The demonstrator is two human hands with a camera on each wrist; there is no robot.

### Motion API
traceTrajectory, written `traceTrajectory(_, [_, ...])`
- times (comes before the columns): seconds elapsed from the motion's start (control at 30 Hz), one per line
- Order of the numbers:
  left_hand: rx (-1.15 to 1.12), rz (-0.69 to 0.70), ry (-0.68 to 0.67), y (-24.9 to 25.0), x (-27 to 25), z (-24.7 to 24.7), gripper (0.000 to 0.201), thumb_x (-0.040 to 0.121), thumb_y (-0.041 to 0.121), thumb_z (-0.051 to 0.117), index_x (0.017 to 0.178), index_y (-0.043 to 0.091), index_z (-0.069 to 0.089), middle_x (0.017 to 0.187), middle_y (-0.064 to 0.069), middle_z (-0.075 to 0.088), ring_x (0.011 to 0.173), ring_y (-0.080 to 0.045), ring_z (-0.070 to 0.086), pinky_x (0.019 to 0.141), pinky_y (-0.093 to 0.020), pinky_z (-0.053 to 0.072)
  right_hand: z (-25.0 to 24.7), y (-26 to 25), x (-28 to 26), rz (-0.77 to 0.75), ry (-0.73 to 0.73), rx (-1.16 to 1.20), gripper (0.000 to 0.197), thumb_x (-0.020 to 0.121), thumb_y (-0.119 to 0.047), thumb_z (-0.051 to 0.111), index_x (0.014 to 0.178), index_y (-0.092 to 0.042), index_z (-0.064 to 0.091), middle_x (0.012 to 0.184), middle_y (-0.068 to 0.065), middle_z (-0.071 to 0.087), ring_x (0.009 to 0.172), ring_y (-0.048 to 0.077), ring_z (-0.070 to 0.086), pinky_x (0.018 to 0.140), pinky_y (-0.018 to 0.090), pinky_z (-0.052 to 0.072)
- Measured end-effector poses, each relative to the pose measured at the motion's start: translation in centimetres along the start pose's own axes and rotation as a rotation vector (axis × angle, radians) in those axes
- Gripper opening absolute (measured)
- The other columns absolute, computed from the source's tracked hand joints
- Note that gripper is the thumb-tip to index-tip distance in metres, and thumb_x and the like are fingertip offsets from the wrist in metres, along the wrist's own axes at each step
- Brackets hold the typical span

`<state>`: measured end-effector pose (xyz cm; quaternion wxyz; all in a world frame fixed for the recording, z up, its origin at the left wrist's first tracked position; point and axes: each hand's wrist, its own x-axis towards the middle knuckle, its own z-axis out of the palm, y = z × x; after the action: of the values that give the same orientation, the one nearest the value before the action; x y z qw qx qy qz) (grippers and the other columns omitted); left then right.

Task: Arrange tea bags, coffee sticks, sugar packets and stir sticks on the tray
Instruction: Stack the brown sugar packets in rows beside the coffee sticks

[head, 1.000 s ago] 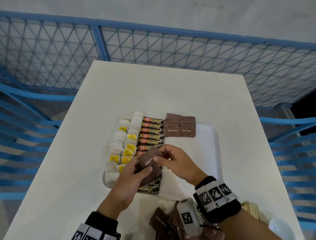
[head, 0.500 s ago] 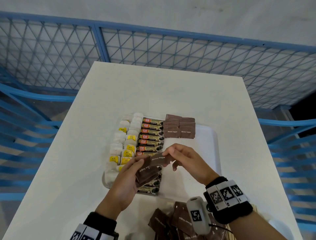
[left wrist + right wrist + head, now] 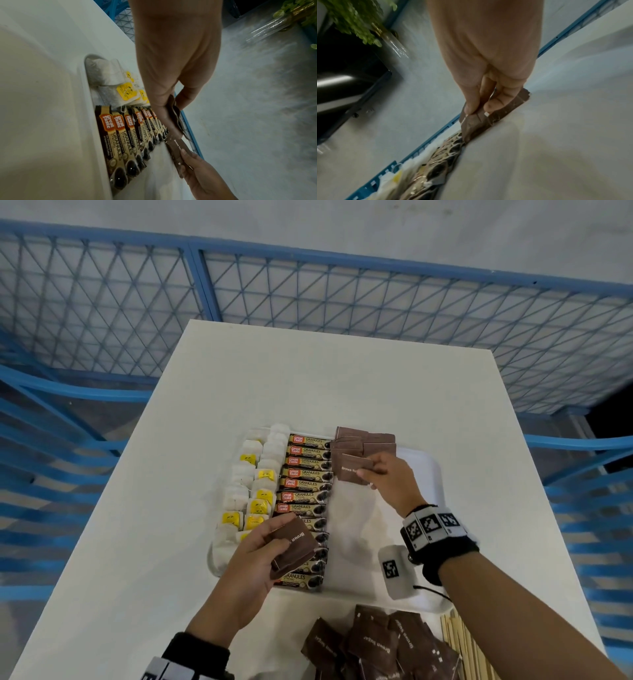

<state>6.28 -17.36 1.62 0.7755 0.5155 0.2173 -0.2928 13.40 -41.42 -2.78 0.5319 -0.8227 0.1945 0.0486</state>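
Note:
A white tray (image 3: 424, 474) holds a column of tea bags (image 3: 255, 487) with yellow tags, a column of coffee sticks (image 3: 305, 494) and several brown sugar packets (image 3: 364, 440) at its far end. My right hand (image 3: 375, 472) pinches one brown sugar packet (image 3: 351, 470) low over the tray, just in front of those laid packets. My left hand (image 3: 274, 539) holds a small stack of brown sugar packets (image 3: 294, 546) above the near coffee sticks. In the right wrist view thumb and fingers pinch the packet (image 3: 476, 120). The left wrist view shows the stack (image 3: 175, 119) gripped edge-on.
A loose heap of brown sugar packets (image 3: 380, 645) lies on the white table (image 3: 308, 378) at the near edge, with wooden stir sticks (image 3: 462, 645) to its right. A blue mesh fence (image 3: 308, 289) stands behind the table.
My right hand took one packet from the stack in my left hand and carried it away to the far part of the tray. The left hand stayed near the coffee sticks.

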Motion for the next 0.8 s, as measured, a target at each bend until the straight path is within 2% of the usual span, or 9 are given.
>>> traceTrajectory(0.1, [-0.007, 0.006, 0.002, 0.2, 0.0, -0.1, 0.038, 0.092, -0.01, 0.039, 0.106, 0.014, 0.063, 0.105, -0.008, 0.068, 0.091, -0.025, 0.066, 0.063, -0.024, 0.058, 0.3, 0.2, 1.3, -0.001, -0.01, -0.071, 0.018, 0.08, -0.012, 0.071, 0.094, -0.013, 0.061, 0.077, 0.003, 0.062, 0.071, 0.016, 0.056, 0.067, 0.022, 0.047])
traceTrajectory(0.23, [-0.016, 0.007, 0.007, 0.3, 0.2, -0.2, 0.037, 0.091, -0.01, 0.04, 0.106, 0.014, 0.063, 0.109, -0.01, 0.066, 0.093, -0.025, 0.065, 0.06, -0.024, 0.058, 0.8, 0.2, 1.9, -0.047, 0.04, -0.157, 0.021, 0.079, -0.011, 0.072, 0.097, -0.008, 0.062, 0.074, -0.002, 0.057, 0.075, 0.015, 0.057, 0.062, 0.012, 0.043])
traceTrajectory(0.37, [-0.017, 0.002, 0.008, 0.2, 0.4, -0.1, 0.037, 0.091, -0.01, 0.04, 0.107, 0.014, 0.063, 0.108, -0.01, 0.065, 0.089, -0.023, 0.066, 0.06, -0.023, 0.057, 1.4, 0.1, 2.0, -0.117, 0.078, -0.238, 0.024, 0.079, -0.011, 0.072, 0.099, -0.004, 0.06, 0.072, -0.003, 0.053, 0.075, 0.015, 0.052, 0.064, 0.014, 0.042])
traceTrajectory(0.47, [0.001, -0.003, 0.006, 0.2, 0.5, 0.0, 0.038, 0.091, -0.01, 0.041, 0.107, 0.016, 0.063, 0.107, -0.007, 0.066, 0.089, -0.022, 0.066, 0.063, -0.024, 0.058, 1.6, 0.4, 1.8, -0.237, 0.154, -0.401, 0.032, 0.077, -0.014, 0.072, 0.103, -0.007, 0.055, 0.096, 0.005, 0.053, 0.092, 0.02, 0.049, 0.079, 0.027, 0.046])
traceTrajectory(0.53, [0.003, -0.006, 0.007, 0.1, 0.6, 0.1, 0.038, 0.091, -0.01, 0.041, 0.107, 0.016, 0.064, 0.106, -0.007, 0.066, 0.09, -0.022, 0.066, 0.064, -0.024, 0.058, 1.8, 0.6, 1.4, -0.317, 0.187, -0.484, 0.035, 0.077, -0.017, 0.072, 0.105, -0.009, 0.054, 0.107, 0.009, 0.051, 0.099, 0.022, 0.047, 0.083, 0.03, 0.044])
traceTrajectory(0.67, [0.003, -0.007, 0.009, 0.2, 0.7, 0.1, 0.038, 0.091, -0.01, 0.041, 0.106, 0.016, 0.064, 0.108, -0.008, 0.065, 0.093, -0.024, 0.065, 0.066, -0.025, 0.058, 2.1, 0.9, 0.8, -0.439, 0.081, -0.59, 0.029, 0.078, -0.024, 0.071, 0.101, -0.011, 0.059, 0.103, 0.006, 0.054, 0.099, 0.022, 0.046, 0.084, 0.027, 0.038])
traceTrajectory(0.8, [0.01, -0.007, 0.006, 0.1, 0.7, 0.1, 0.038, 0.091, -0.009, 0.041, 0.106, 0.017, 0.063, 0.11, -0.008, 0.065, 0.096, -0.025, 0.064, 0.071, -0.029, 0.057, 2.4, 1.4, 0.9, -0.463, 0.015, -0.672, 0.022, 0.081, -0.024, 0.068, 0.098, -0.011, 0.063, 0.098, 0.005, 0.058, 0.098, 0.023, 0.048, 0.085, 0.032, 0.042])
